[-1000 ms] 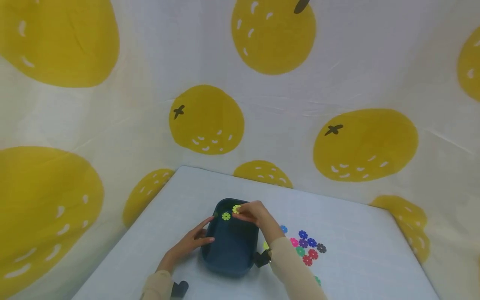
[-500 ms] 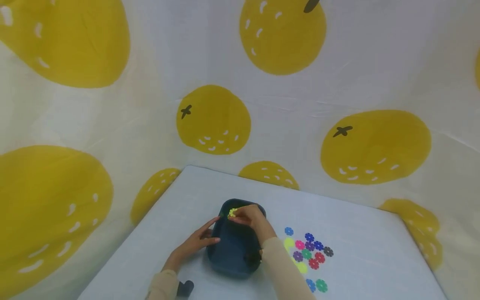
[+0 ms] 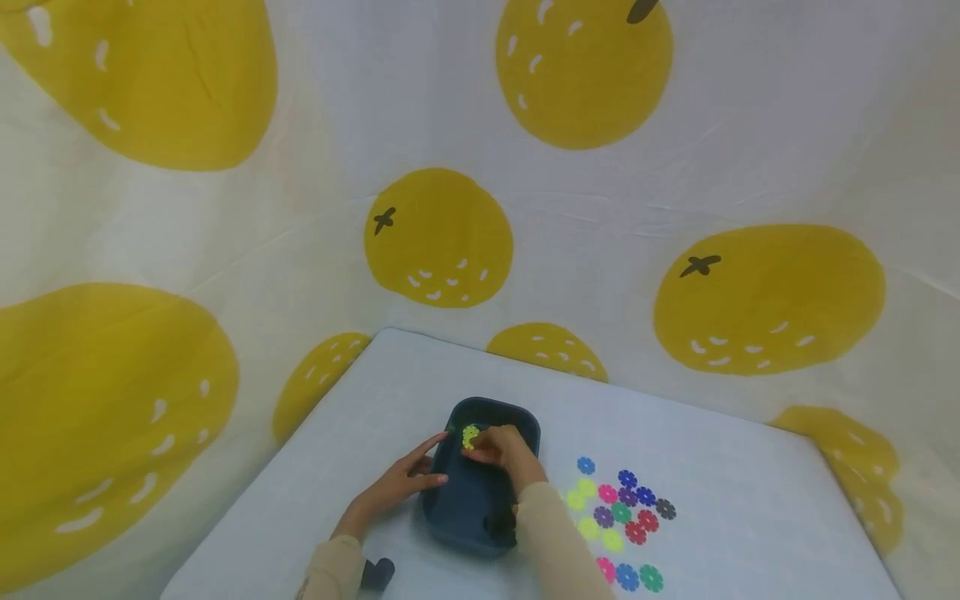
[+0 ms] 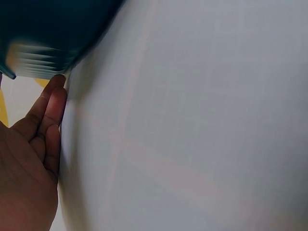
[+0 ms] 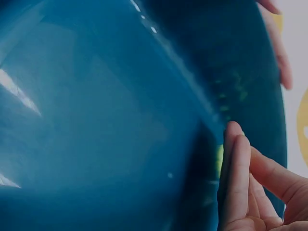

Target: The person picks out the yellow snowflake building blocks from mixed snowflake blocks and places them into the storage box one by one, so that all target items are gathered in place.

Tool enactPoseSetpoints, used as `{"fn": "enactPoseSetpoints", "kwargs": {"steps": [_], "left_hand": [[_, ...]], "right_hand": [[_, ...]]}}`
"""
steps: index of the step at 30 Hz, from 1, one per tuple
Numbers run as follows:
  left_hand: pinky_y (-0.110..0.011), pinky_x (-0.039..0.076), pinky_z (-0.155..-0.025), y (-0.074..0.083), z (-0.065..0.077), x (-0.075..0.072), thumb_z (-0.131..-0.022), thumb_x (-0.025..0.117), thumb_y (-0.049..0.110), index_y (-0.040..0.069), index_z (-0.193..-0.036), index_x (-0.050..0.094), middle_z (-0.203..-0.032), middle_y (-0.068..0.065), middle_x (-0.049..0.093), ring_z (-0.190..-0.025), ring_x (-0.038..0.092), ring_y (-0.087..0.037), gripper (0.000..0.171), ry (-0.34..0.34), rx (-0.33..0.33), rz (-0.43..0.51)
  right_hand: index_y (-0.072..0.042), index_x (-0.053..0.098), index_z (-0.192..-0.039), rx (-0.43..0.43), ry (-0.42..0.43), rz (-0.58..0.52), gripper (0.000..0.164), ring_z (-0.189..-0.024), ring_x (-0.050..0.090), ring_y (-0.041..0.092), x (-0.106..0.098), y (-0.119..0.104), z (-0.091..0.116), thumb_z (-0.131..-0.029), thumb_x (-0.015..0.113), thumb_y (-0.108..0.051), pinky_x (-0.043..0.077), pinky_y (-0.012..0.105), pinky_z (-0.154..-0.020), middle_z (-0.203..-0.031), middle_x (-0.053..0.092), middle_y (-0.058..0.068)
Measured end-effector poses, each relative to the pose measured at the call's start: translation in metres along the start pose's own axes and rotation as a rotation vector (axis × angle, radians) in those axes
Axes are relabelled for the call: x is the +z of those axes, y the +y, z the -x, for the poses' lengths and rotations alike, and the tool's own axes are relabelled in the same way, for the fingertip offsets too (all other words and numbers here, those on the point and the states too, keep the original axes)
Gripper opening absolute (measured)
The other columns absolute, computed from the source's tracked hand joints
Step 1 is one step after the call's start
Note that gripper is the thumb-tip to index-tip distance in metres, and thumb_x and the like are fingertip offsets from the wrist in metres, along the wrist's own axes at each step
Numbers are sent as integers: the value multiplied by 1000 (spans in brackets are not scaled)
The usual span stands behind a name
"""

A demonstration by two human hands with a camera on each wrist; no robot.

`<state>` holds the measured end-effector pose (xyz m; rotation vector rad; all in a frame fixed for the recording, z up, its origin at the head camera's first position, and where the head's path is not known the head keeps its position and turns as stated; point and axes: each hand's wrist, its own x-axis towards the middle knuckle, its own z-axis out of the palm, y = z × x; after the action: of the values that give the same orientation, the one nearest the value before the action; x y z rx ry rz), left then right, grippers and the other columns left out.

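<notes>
A dark blue-green plastic tray (image 3: 468, 500) with raised walls stands on the table. My left hand (image 3: 393, 483) is at its left side, with fingers fairly straight; in the left wrist view the fingertips reach the outer wall. Inside the tray's far end, my right hand (image 3: 502, 446) pinches a yellow-green snowflake disc between thumb and fingers. In the head view, yellow-green discs (image 3: 470, 433) overlap at those fingertips. The right wrist view shows the fingers mostly covering them, with a yellow-green patch (image 5: 220, 161) beside the fingers.
Right of the tray, several snowflake discs lie loose on the white table (image 3: 720, 500), among them a red disc (image 3: 636, 532), a blue disc (image 3: 627, 577), a green disc (image 3: 651, 577) and a grey disc (image 3: 665, 508). A fruit-patterned curtain (image 3: 585, 250) stands behind.
My right hand has brought its yellow-green disc down and left to the one lying in the tray; the two now overlap. The left hand stays at the tray's side. The head view has shifted slightly.
</notes>
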<state>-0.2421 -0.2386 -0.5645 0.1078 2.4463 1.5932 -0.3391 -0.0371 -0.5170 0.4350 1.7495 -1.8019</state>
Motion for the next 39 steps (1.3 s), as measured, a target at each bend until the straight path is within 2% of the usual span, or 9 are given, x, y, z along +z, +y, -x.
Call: {"fn": "enactPoseSetpoints", "kwargs": {"steps": [6,12,21,27,32,34,36,39], "left_hand": [[-62,43,-103,5,2,0,-93,68,41,41,-155,30,-152,-14,44,-130,49,-34,73,-5,1,16],[-62,45,-99,7,4,0,-94,67,40,40,-155,29,-150,-15,46,-128,50,-34,72,-10,4,20],[-62,44,-100,8,5,0,-94,67,40,39,-155,30,-148,-16,48,-127,51,-33,71,-5,6,11],[-65,38,-105,9,8,1,-94,67,39,40,-155,30,-149,-16,47,-129,50,-33,71,4,4,10],[-65,35,-108,6,8,3,-93,68,40,44,-153,31,-150,-15,45,-131,48,-33,71,11,-10,5],[-65,35,-108,5,7,2,-92,69,42,47,-152,31,-151,-13,45,-131,48,-32,71,20,-21,4],[-65,35,-108,5,5,1,-91,69,43,50,-150,32,-151,-12,45,-132,47,-31,70,31,-30,4],[-65,34,-109,5,3,-1,-90,70,44,53,-149,32,-152,-11,44,-133,46,-31,70,45,-43,3]], "right_hand": [[14,65,-105,57,7,24,17,-68,75,25,3,5,-2,-91,64,4,61,29,-69,-80,70,20],[15,64,-106,81,10,52,19,-71,75,27,4,6,-4,-91,65,3,61,30,-71,-81,71,20],[18,64,-107,24,72,143,27,-58,72,18,8,2,4,-86,73,1,61,27,-68,-78,73,20],[25,45,-127,2,121,181,55,-56,72,19,7,3,8,-85,73,3,61,26,-63,-76,73,21],[27,40,-131,-13,177,239,63,-57,72,20,4,3,9,-85,74,1,61,29,-65,-82,73,24],[26,44,-129,-47,207,307,62,-59,71,16,2,-1,11,-84,76,-3,61,28,-69,-87,73,24],[25,43,-132,-75,206,305,65,-62,72,20,-1,-8,15,-84,76,-5,61,29,-71,-92,72,27],[22,49,-128,-107,114,209,53,-72,75,26,-7,-22,23,-88,71,-4,61,30,-68,-97,71,30]]}}
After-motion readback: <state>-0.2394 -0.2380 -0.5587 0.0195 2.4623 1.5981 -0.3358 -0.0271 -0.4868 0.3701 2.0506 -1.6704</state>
